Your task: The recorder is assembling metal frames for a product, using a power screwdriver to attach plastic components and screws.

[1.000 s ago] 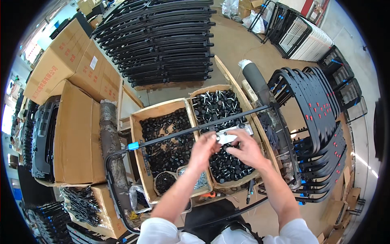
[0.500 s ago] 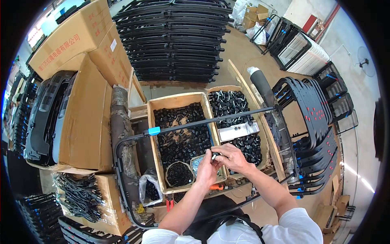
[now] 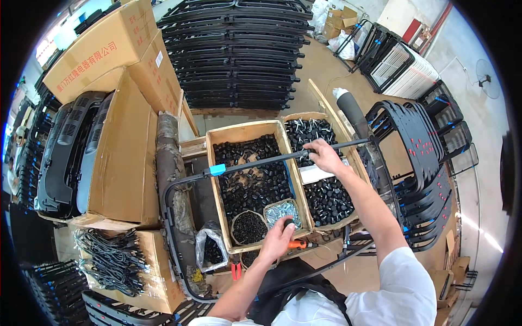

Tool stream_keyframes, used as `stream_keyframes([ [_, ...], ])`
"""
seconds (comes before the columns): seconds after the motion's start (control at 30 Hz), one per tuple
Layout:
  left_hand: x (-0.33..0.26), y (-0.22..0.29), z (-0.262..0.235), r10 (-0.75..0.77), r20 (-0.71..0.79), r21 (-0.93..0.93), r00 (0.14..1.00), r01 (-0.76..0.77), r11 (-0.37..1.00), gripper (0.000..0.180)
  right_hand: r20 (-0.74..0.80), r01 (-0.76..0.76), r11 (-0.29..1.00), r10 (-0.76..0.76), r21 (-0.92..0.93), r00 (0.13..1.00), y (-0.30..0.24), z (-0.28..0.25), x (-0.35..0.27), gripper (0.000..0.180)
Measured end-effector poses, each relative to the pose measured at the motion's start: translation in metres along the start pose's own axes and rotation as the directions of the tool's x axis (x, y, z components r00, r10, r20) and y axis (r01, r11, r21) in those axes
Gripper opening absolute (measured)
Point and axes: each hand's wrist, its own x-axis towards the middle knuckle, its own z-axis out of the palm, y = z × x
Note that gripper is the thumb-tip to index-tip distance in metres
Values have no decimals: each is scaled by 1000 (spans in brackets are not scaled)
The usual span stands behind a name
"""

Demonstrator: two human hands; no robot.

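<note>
My left hand [image 3: 278, 242] is closed around a small black knob [image 3: 288, 222], held above the near edge of the wooden bins. My right hand [image 3: 324, 156] reaches forward to the black tubular frame [image 3: 255, 165], its fingertips bent down at the bar. Whatever those fingertips hold, if anything, is hidden. Beyond them lies the bin of black knobs with metal studs [image 3: 309, 132]. A white box [image 3: 315, 174] sits partly under my right wrist. Close to my left hand is a small box of silvery screws [image 3: 281, 211].
A wooden bin [image 3: 211, 157] holds many black caps; a round tub of small black parts [image 3: 249, 228] stands in its corner. An orange-handled tool [image 3: 297, 244] and red-handled pliers [image 3: 236, 270] lie at the near edge. Cartons [image 3: 122, 179] rise at left; stacked frames [image 3: 234, 60] stand behind.
My hands, together at a small black part before, have parted. The right has moved forward to the frame's bar; the left has drawn nearer to me with the knob. The view has shifted slightly.
</note>
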Motion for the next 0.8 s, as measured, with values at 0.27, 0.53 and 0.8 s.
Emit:
stream_keyframes([
  [0.27, -61, 4, 7, -42, 49, 302, 998, 25, 953, 41, 252, 97, 991, -70, -93, 965, -8, -11, 23, 38],
  [0.53, -87, -10, 44, -65, -49, 330, 997, 78, 941, 42, 239, 322, 914, -265, -247, 934, 10, -3, 43, 32],
  [0.8, -111, -48, 89, 27, -118, 246, 993, 3, 969, 36, 217, 282, 885, -212, -371, 953, -5, 1, 52, 37],
])
